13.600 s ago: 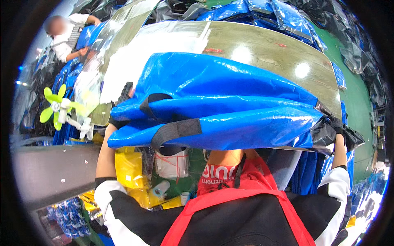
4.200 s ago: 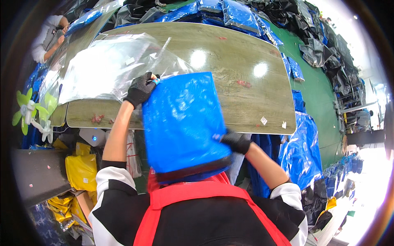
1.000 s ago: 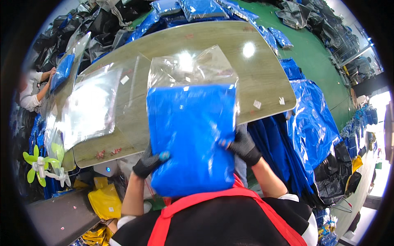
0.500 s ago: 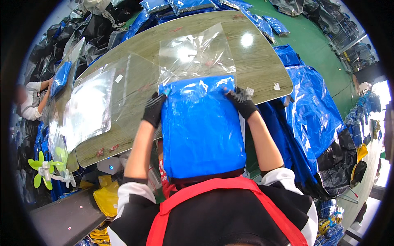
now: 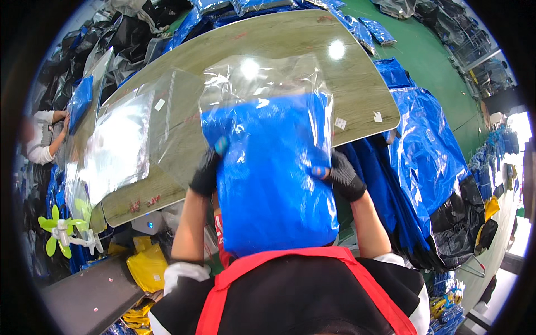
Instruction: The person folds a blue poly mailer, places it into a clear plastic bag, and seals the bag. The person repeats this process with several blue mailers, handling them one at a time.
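A folded blue plastic sheet [image 5: 276, 184] reaches from my body to over the table's near edge. Its far end sits inside a clear plastic bag [image 5: 262, 81], whose empty end spreads beyond it on the tabletop. My left hand [image 5: 206, 168], in a dark glove with bare fingertips, is closed on the sheet's left edge. At the right edge my right hand [image 5: 345, 177], gloved likewise, grips the sheet with fingertips on top. The fingers under the sheet are hidden.
A wood-patterned table [image 5: 268, 39] carries a stack of clear bags [image 5: 120, 151] on the left. Blue sheeting [image 5: 424, 151] is heaped at the right. A small green fan [image 5: 58, 231] stands lower left. Another person's arm [image 5: 47, 151] touches a blue package [image 5: 81, 103] at far left.
The clear bag, earlier lying flat beyond the sheet, now covers the sheet's far part. Both hands have moved back toward me along the sheet's sides.
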{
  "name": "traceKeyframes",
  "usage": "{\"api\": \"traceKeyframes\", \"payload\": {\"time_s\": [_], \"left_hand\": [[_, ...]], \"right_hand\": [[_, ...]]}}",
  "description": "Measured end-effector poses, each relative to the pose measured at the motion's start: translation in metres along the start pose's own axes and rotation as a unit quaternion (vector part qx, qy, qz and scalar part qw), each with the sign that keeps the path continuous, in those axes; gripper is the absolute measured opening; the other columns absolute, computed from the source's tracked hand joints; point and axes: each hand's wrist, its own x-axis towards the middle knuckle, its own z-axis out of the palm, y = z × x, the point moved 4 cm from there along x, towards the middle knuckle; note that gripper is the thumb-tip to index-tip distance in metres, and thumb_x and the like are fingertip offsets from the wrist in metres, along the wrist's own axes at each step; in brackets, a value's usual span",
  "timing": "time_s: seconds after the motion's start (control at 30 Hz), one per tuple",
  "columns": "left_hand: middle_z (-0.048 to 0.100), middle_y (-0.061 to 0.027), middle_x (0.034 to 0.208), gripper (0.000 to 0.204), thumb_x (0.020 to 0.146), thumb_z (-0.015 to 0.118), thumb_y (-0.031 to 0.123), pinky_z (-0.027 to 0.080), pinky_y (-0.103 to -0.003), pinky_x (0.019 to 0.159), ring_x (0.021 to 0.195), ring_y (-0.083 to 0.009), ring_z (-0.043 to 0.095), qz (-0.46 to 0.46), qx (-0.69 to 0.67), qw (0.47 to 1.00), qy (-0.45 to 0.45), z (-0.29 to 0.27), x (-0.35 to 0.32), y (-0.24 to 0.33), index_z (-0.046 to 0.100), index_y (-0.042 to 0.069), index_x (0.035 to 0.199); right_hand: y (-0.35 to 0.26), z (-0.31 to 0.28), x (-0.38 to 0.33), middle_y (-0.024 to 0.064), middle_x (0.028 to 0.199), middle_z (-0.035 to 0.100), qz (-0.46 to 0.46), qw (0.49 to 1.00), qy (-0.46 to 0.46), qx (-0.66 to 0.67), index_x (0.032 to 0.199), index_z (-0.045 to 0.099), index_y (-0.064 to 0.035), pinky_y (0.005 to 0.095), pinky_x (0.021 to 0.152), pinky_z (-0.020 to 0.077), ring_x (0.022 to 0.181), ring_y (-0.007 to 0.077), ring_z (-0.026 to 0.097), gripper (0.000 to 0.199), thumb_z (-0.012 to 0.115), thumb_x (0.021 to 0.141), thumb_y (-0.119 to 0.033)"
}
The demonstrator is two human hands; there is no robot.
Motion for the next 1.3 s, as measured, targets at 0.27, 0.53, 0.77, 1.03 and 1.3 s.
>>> {"api": "traceKeyframes", "payload": {"time_s": [0.27,0.53,0.77,1.03,1.3], "left_hand": [[0.041,-0.0137,0.144,0.090,0.080,0.072,0.045,0.033,-0.043,0.107,0.132,-0.0259,0.037,0.054,0.114,0.986,-0.106,0.038,-0.110,-0.034,0.028,0.006,0.148],[0.054,-0.0154,0.132,0.066,0.089,0.066,0.037,0.041,-0.036,0.100,0.116,-0.0219,0.053,-0.131,0.304,0.943,0.028,-0.005,-0.075,-0.051,0.042,0.000,0.138],[0.059,-0.0135,0.122,0.057,0.088,0.067,0.032,0.049,-0.035,0.090,0.101,-0.0225,0.061,0.014,0.378,0.911,0.165,0.023,-0.002,0.032,0.047,0.001,0.132],[0.054,-0.0174,0.129,0.075,0.078,0.076,0.034,0.047,-0.038,0.096,0.116,-0.0253,0.055,-0.039,0.125,0.990,0.046,0.044,-0.031,0.001,0.043,0.002,0.137],[0.043,-0.0140,0.141,0.085,0.079,0.074,0.026,0.037,-0.041,0.107,0.127,-0.0276,0.045,-0.082,0.115,0.990,-0.026,0.034,-0.045,-0.016,0.027,0.005,0.147]], "right_hand": [[0.054,0.017,-0.078,0.0151,0.141,0.040,0.003,0.999,-0.029,0.033,0.148,0.020,-0.0063,0.0405,0.106,0.0367,0.129,0.0270,0.041,0.110,0.088,0.064,-0.027],[0.076,0.003,-0.051,0.0236,0.121,0.058,0.094,0.985,0.139,-0.032,0.131,0.045,0.0078,0.0356,0.088,0.0525,0.108,0.0261,0.059,0.081,0.081,0.074,-0.037],[0.066,-0.010,-0.036,0.0184,0.121,0.059,0.036,0.989,-0.089,-0.113,0.131,0.047,0.0026,0.0332,0.092,0.0493,0.109,0.0214,0.058,0.068,0.075,0.081,-0.034],[-0.001,-0.010,0.012,0.0161,0.118,0.059,0.052,0.997,0.050,-0.034,0.131,0.046,0.0024,0.0361,0.092,0.0491,0.104,0.0224,0.059,0.073,0.074,0.079,-0.040],[0.013,-0.003,0.011,0.0141,0.118,0.061,-0.041,0.999,-0.033,0.009,0.131,0.048,0.0014,0.0348,0.093,0.0491,0.106,0.0212,0.060,0.075,0.079,0.073,-0.034]]}}
